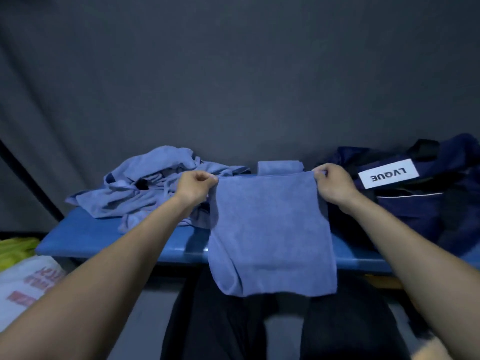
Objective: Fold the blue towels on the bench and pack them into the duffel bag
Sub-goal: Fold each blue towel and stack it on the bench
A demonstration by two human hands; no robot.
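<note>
A blue towel (pixel 270 229) hangs spread in front of me above the blue bench (pixel 85 237), its lower edge past the bench's front. My left hand (pixel 194 187) pinches its top left corner. My right hand (pixel 333 184) pinches its top right corner. Behind the held towel a folded blue towel (pixel 279 167) lies at the back of the bench. A heap of crumpled blue towels (pixel 145 188) covers the bench's left half. The dark navy duffel bag (pixel 420 201) with a white LVQUE label sits on the bench at the right.
A grey curtain (pixel 233 74) hangs behind the bench. A white plastic bag with red print (pixel 28 281) and something yellow-green (pixel 15 250) lie at the lower left. My dark trouser legs (pixel 220 326) stand before the bench.
</note>
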